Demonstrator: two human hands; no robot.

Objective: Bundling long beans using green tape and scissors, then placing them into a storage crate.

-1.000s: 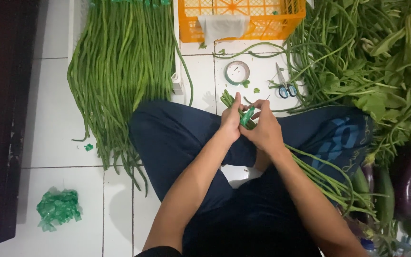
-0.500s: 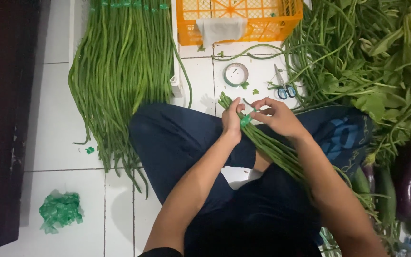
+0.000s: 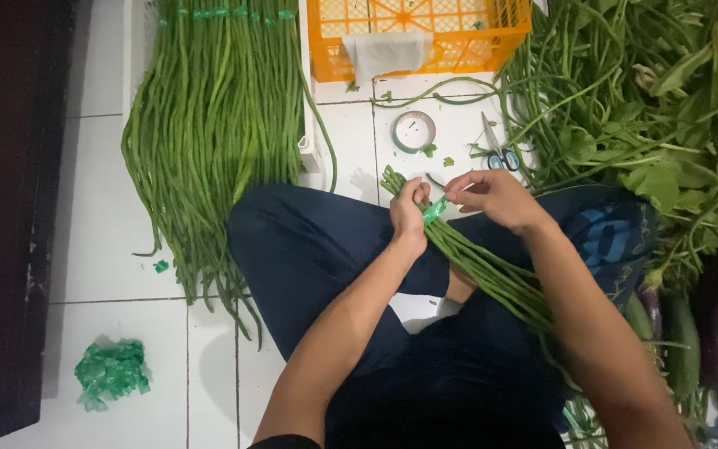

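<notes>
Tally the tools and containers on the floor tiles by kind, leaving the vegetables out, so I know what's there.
Orange crate: 1
Tape roll: 1
Scissors: 1
Crumpled green plastic heap: 1
Total: 4

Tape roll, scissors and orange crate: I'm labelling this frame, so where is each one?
tape roll [image 3: 414, 131], head view, on its ring's rim.
scissors [image 3: 499, 155], head view, on the blue handles.
orange crate [image 3: 475, 37], head view, on its front lattice wall.
</notes>
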